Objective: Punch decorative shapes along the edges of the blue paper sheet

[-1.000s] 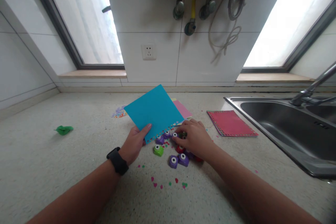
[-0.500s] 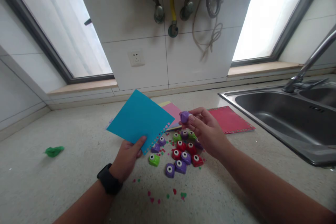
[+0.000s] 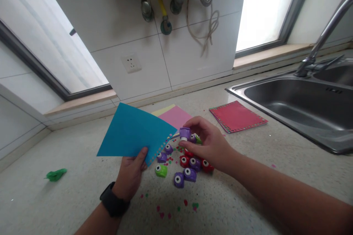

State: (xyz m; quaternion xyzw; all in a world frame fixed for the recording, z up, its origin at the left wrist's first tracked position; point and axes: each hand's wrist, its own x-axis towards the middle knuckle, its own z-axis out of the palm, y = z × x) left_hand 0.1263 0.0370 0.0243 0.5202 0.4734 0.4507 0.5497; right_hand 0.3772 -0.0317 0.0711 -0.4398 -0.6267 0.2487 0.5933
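Note:
My left hand (image 3: 131,172) pinches the near edge of a blue paper sheet (image 3: 132,136) and holds it up above the counter; its right edge carries a row of punched holes. My right hand (image 3: 208,145) grips a small purple paper punch (image 3: 184,133) right at that punched edge of the sheet. Below both hands, several small purple, red and green punches (image 3: 187,167) lie in a cluster on the speckled counter (image 3: 248,161). A black watch sits on my left wrist.
A red sheet (image 3: 237,116) with punched edges lies toward the steel sink (image 3: 300,106) on the right. Pink and yellow sheets (image 3: 176,115) lie behind the blue one. A green scrap (image 3: 56,174) sits far left. Small coloured paper bits (image 3: 176,209) dot the near counter.
My right hand picked a purple punch out of the cluster, lifted it and brought it to the blue sheet's punched edge. The view shifted left and the sheet tilted flatter.

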